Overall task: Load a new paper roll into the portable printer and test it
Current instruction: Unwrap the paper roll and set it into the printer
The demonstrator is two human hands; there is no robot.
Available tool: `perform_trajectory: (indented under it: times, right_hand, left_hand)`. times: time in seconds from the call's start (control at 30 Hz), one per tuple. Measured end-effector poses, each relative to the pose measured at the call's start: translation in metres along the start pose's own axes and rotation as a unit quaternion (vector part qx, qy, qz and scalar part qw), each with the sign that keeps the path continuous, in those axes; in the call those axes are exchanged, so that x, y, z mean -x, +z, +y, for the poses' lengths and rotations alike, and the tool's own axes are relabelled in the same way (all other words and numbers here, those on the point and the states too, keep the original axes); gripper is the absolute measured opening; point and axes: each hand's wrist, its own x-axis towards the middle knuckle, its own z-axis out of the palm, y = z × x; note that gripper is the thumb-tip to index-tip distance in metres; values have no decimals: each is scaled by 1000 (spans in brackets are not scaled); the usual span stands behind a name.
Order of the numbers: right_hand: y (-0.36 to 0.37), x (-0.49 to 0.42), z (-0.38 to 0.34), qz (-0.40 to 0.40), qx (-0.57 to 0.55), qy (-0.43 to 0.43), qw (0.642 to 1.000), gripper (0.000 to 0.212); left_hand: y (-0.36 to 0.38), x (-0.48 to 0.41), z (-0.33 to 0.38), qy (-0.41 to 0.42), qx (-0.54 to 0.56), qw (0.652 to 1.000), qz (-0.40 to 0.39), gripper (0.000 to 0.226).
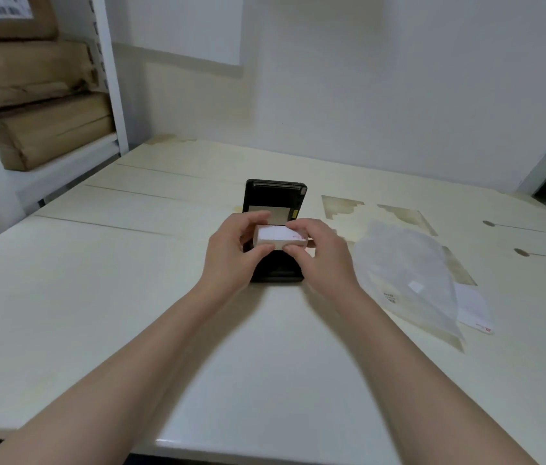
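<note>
Both of my hands are up over the middle of the table (97,313), closed around the paper roll (280,237). My left hand (231,253) pinches the roll's left end, thumb on the near side and fingers curled over the far side. My right hand (323,253) grips the right end the same way, with one fingertip poking out past the roll toward the right. I hold the roll level, lying sideways; its white face is turned up toward me, and there is a faint reddish mark near its right end. It sits just above the open well of the portable printer (276,260), a small black unit standing on the table directly under my hands. I can't tell whether the roll touches the printer. The printer's lid (276,199) is flipped up behind the roll, standing nearly upright, with a slotted bar along its top edge. To the right lies a clear plastic bag (409,276), flat on the table, overlapping a white paper sheet (474,310). On the left, brown cardboard boxes (40,105) are stacked on a white shelf (110,78)
</note>
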Motion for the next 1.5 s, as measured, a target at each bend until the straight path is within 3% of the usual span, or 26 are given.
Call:
perform_trajectory:
  times: [0.2, 0.6, 0.8, 0.87, 1.07, 1.17, 1.3, 1.5]
  right_hand:
    - [25, -16, 7, -8, 87, -13, 996, 31]
    - [34, -21, 11, 69, 213, -82, 971, 22]
    - [38, -20, 9, 60, 222, -36, 973, 24]
    - [38, -20, 9, 55, 221, -25, 973, 24]
    - [30, -31, 5, 19, 240, 15, 970, 28]
    - [24, -39, 8, -20, 226, 45, 973, 24]
    - [19, -39, 6, -46, 244, 7, 969, 16]
    - [26, -29, 9, 7, 288, -66, 955, 20]
  left_hand:
    - [-1, -7, -21, 33, -118, 992, 27, 35]
    - [2, -24, -28, 40, -98, 994, 22, 32]
    - [3, -26, -31, 16, -133, 991, -9, 29]
    - [2, -25, -32, -7, -118, 992, -36, 36]
    - [-4, -21, -33, -35, -127, 979, -155, 89]
    - [-8, -20, -33, -16, -161, 969, -186, 94]
    - [-11, -18, -37, 6, -194, 957, -217, 104]
    - [-7, -9, -32, 52, -247, 952, -171, 99]
